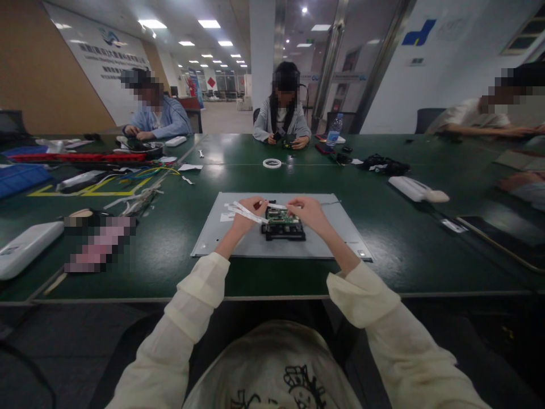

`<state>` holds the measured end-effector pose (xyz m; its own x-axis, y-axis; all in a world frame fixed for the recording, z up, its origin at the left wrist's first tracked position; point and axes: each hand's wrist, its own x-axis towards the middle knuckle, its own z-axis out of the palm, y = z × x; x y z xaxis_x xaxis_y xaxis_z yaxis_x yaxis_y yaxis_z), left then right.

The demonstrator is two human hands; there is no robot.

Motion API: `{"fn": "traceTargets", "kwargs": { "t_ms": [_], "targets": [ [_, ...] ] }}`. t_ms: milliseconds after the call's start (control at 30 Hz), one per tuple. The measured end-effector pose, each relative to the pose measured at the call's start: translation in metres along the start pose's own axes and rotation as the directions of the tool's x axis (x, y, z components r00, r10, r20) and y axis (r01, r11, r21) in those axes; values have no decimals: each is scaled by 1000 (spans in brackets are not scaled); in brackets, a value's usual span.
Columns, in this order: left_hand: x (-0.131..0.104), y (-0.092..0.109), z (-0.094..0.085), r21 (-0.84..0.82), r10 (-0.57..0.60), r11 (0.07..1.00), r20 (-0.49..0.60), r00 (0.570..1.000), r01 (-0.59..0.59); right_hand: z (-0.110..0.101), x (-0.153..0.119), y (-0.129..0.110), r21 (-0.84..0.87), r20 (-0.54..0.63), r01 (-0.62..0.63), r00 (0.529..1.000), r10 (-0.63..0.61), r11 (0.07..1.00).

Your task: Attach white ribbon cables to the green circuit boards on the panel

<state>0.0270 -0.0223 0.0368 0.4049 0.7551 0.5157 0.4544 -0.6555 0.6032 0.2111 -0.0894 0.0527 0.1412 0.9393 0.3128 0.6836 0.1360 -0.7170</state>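
Note:
On a grey panel (251, 247) in front of me sits a green circuit board (279, 216) on a black plastic frame (283, 232). My left hand (251, 211) is at the board's left side, its fingers closed on a white flat ribbon cable (275, 205). This cable stretches over the board's far edge to my right hand (307, 211), whose thumb and forefinger pinch its other end. More white flat strips (244, 212) fan out by my left wrist and over the panel's left part. My fingers hide parts of the board.
Three people sit around the green table (170, 244). A white tape ring (271, 163) and a water bottle (334, 129) lie beyond the panel. Loose wires (142, 196) and a white box (29, 250) are at left; a white device (409, 187) and a phone (502, 241) at right.

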Motion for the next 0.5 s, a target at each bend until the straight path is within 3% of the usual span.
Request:
{"fn": "traceTargets", "kwargs": {
  "t_ms": [200,333,500],
  "targets": [
    [-7,-5,-2,-2,1,1000,137,991,-1,0,-34,-7,87,132,97,985,-108,991],
    [-9,-15,-6,-59,-36,997,278,960,55,3,-50,-13,85,229,223,944,-237,971],
    [-10,-19,-6,-54,-47,996,311,949,67,2,-54,-8,80,259,390,881,-397,917]
  ]
}}
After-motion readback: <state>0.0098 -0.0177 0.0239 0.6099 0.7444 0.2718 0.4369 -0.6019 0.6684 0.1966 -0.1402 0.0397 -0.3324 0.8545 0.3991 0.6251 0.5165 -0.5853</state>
